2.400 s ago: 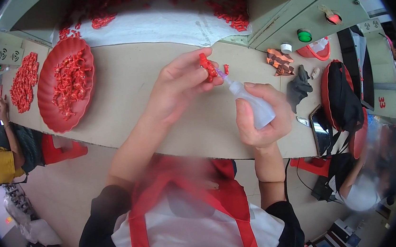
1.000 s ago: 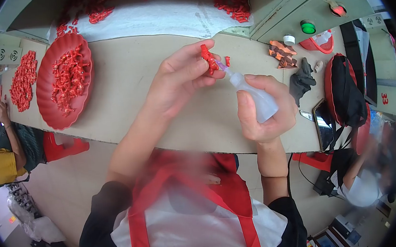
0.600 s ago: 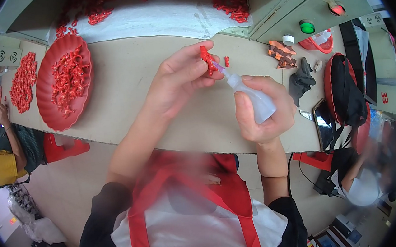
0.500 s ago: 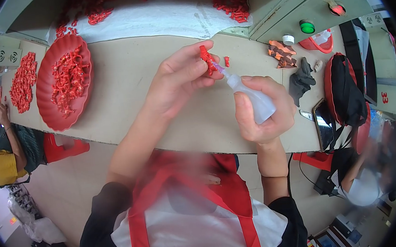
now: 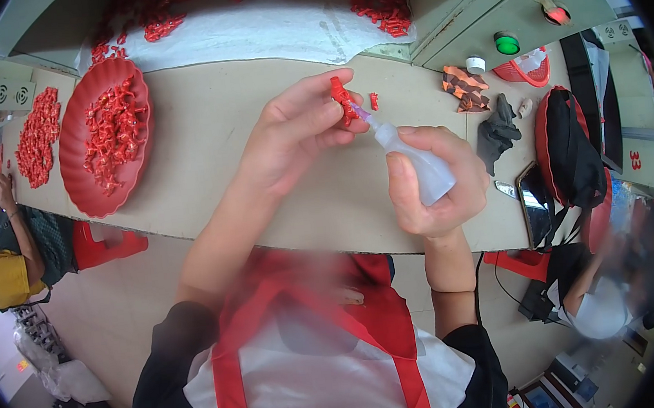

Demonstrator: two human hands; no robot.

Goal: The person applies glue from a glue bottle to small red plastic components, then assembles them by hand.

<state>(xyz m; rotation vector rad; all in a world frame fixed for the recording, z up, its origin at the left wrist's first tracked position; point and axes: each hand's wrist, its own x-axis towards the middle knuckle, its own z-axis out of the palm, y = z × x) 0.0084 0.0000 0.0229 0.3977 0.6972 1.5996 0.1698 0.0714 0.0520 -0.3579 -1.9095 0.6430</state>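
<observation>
Pinched between the fingers of my left hand (image 5: 296, 124) is a small red figurine (image 5: 342, 96), held above the middle of the table. My right hand (image 5: 446, 177) is wrapped round a translucent white squeeze bottle (image 5: 423, 167). The bottle's thin purplish nozzle (image 5: 364, 114) tilts up and left, its tip at the figurine's lower side. Whether any liquid comes out is too small to see. Just right of the nozzle, a tiny red piece (image 5: 374, 101) lies on the table.
At the left stands a scalloped red tray (image 5: 72, 177) holding many red figurines, beside a heap of red pieces (image 5: 39, 137). White cloth (image 5: 264, 45) with more pieces lies at the back. Toward the right are a grey rag (image 5: 498, 134), a phone (image 5: 534, 204) and a black bag (image 5: 570, 149).
</observation>
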